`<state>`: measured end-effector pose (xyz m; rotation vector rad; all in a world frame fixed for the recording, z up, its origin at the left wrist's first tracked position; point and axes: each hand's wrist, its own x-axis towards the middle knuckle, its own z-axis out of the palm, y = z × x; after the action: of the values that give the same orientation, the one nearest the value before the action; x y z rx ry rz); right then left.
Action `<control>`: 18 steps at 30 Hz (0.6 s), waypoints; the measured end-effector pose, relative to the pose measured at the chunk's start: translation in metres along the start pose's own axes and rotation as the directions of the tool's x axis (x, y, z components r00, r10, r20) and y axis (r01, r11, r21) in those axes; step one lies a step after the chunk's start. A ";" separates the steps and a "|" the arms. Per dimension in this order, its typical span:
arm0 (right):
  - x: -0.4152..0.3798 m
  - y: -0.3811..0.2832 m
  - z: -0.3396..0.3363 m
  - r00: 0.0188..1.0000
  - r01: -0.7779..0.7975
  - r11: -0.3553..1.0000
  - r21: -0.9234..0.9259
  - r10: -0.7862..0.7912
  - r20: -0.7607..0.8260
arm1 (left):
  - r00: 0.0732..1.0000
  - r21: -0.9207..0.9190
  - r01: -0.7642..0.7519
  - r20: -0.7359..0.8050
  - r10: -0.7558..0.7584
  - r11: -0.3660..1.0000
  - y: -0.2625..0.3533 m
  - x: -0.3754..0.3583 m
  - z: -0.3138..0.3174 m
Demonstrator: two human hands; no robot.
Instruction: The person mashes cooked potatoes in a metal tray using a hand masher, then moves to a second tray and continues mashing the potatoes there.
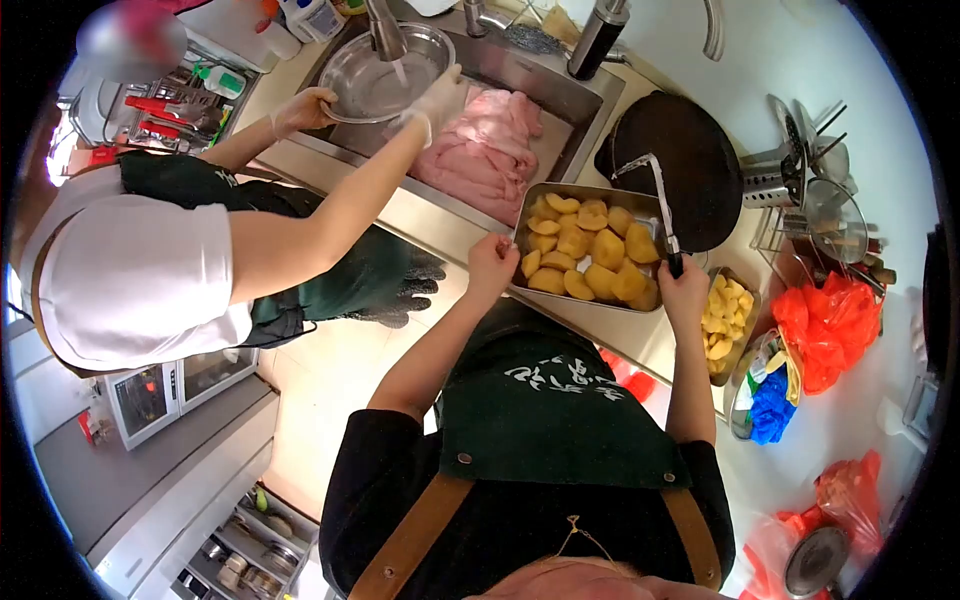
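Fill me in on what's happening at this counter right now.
The person wearing the camera grips the near edge of a metal tray of yellow potato chunks with the left hand, while the right hand holds a black-handled tool over the tray. Beside them, a co-worker in gloves holds a steel bowl under the running tap in the sink, where pink meat lies. A smaller tray of cut pieces sits to the right.
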<state>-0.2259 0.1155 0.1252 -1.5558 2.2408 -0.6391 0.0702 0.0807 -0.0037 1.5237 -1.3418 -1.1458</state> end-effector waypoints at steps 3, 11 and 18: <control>0.005 0.002 -0.002 1.000 -0.007 0.999 -0.032 0.007 -0.002 | 1.000 0.027 -0.003 0.009 0.003 1.000 0.006 0.008 0.003; 0.032 -0.001 -0.021 0.999 0.035 0.988 -0.149 -0.038 -0.019 | 0.998 -0.014 -0.023 0.053 0.023 1.000 0.025 0.033 0.014; 0.045 -0.015 -0.022 0.999 -0.028 0.992 -0.123 0.024 -0.038 | 0.996 0.017 -0.071 0.064 0.069 0.997 0.030 0.053 0.013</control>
<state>-0.2413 0.0724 0.1512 -1.5811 2.3640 -0.5344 0.0508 0.0249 0.0140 1.4528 -1.4412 -1.1490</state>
